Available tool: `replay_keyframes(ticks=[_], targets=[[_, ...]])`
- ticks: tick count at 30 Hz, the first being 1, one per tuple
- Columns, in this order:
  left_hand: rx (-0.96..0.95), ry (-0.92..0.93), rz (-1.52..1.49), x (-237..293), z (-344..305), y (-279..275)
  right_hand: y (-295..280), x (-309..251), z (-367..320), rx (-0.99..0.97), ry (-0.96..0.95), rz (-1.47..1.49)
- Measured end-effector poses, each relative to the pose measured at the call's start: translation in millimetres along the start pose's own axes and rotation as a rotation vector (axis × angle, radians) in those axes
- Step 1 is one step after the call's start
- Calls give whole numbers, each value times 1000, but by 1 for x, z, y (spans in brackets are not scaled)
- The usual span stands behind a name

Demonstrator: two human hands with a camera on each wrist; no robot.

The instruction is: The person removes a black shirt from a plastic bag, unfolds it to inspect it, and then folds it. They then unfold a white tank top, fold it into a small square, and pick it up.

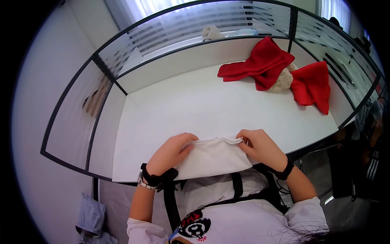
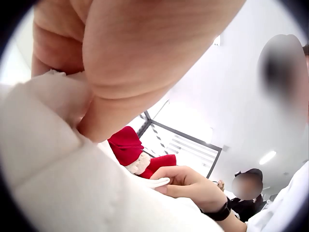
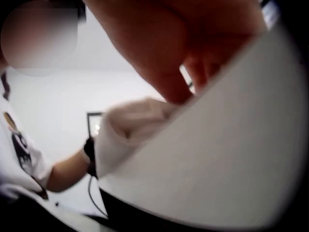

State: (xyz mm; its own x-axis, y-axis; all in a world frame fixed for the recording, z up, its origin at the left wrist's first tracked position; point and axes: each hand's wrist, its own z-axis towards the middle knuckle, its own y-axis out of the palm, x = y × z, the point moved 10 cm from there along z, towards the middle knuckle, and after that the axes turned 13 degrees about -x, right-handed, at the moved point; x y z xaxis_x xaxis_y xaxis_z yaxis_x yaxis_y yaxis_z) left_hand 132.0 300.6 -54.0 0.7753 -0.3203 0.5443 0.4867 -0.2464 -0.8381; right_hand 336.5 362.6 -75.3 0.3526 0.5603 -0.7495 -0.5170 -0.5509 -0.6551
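Observation:
A white cloth lies at the near edge of the white table, with part of it lying along the front edge close to the person's body. My left hand pinches its upper left corner between thumb and fingers; the left wrist view shows the cloth bunched under the fingertips. At the upper right corner, my right hand pinches a narrow folded edge. That fold also shows between thumb and fingers of the right hand in the left wrist view. From the right wrist, the cloth looks loosely rolled over.
At the table's back right, a light plush toy lies among red cloths. Black-framed partitions border the white tabletop. A plush shows behind the back panel. Another person is in the background.

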Motion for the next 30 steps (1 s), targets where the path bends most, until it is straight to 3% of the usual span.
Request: replay_keyframes(ticks=[6,10,12,17,20,24,30], targets=[[54,-140,16,-15,-9,-1,-5,16,-2,96,84,-25],[163,-185,303,14,-35,-13,-23,0,-17,233,91,-251],[237,-111,392,54,-47,-18,-29,-21,-25,210,46,-320],[88,-29,363,86,-38,42,7,-86,-34,162,-267,-405],[67,-63,417,71,-28,71,61,-93,-26,-77,-314,-519],[81,-121,539,54,-22,84,86,-66,-14,-157,-214,-622],[262,-105,509,52,-27,78,83,-50,-11,-90,-199,-649]])
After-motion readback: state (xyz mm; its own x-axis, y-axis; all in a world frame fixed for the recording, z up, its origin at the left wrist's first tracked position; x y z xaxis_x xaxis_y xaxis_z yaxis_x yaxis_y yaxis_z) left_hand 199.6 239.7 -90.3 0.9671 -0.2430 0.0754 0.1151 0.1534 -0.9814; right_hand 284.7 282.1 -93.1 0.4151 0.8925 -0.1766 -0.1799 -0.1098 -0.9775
